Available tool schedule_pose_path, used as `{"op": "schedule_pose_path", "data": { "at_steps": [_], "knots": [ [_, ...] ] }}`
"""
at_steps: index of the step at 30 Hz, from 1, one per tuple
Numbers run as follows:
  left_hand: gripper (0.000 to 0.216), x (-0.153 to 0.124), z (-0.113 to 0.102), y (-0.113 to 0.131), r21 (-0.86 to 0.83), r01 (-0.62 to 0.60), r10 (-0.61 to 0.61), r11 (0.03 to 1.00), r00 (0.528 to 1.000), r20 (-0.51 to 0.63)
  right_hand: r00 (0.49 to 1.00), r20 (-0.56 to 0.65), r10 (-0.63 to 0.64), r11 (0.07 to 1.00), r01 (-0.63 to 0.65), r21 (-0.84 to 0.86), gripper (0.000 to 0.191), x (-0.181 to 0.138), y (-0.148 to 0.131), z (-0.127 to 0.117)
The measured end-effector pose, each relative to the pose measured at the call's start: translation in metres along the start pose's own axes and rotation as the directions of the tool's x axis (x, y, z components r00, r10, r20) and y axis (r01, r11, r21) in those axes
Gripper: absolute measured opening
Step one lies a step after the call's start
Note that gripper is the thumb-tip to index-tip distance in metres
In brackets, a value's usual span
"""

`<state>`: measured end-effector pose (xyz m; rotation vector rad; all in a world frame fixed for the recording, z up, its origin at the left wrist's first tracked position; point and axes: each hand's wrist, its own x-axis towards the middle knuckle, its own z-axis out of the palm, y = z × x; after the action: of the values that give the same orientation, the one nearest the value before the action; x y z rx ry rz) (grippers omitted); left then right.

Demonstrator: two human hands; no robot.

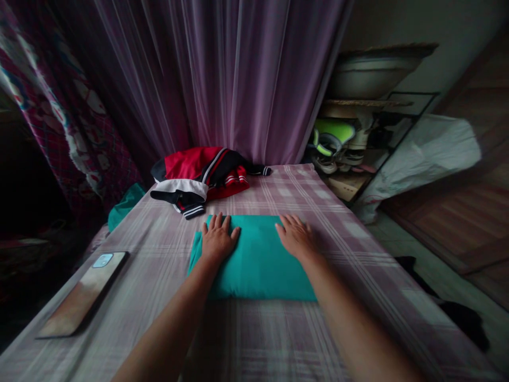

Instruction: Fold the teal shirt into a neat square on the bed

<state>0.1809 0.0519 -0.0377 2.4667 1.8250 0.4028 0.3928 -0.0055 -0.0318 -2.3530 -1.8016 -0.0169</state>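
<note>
A teal cloth [258,265], folded into a flat rectangle, lies in front of me on a checked cloth-covered surface. My left hand [218,239] rests flat on its left part with the fingers spread. Over the far right part lies my right hand [296,236], palm down and fingers apart. Neither hand grips anything. At the left edge of the teal cloth a few folded layers show. What kind of garment or cloth it is cannot be made out.
A crumpled red, black and white jacket [199,170] lies beyond the teal cloth. On the left sits a phone [85,297], back up. Purple curtains [246,79] hang behind. To the right stand a shoe rack [350,185] and a white plastic sack [429,159].
</note>
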Motion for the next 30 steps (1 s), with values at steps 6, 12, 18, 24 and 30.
{"op": "schedule_pose_path", "data": {
  "at_steps": [6,12,18,24,30],
  "knots": [
    [0.059,0.005,-0.004,-0.006,-0.053,0.021,-0.018,0.998,0.999,0.048,0.999,-0.036,0.028,1.000,-0.029,-0.011,0.054,-0.008,0.026,0.015],
    [0.056,-0.003,-0.036,0.045,-0.022,0.004,-0.003,1.000,0.999,0.040,0.999,-0.037,0.033,0.999,-0.033,-0.004,0.054,-0.009,0.021,0.014],
    [0.056,-0.015,-0.026,0.130,-0.166,-0.297,0.296,0.940,0.955,-0.031,0.996,-0.085,-0.022,0.999,0.018,-0.049,0.051,-0.011,0.030,0.024],
    [0.056,-0.007,0.000,0.073,-0.084,-0.135,0.137,0.987,0.990,0.021,0.998,-0.045,0.039,0.999,-0.040,-0.022,0.054,-0.008,0.025,0.016],
    [0.057,-0.009,-0.011,-0.002,0.081,-0.057,0.055,0.995,0.998,0.018,0.999,-0.007,0.046,0.999,-0.046,0.008,0.055,-0.010,0.021,0.012]
  ]
}}
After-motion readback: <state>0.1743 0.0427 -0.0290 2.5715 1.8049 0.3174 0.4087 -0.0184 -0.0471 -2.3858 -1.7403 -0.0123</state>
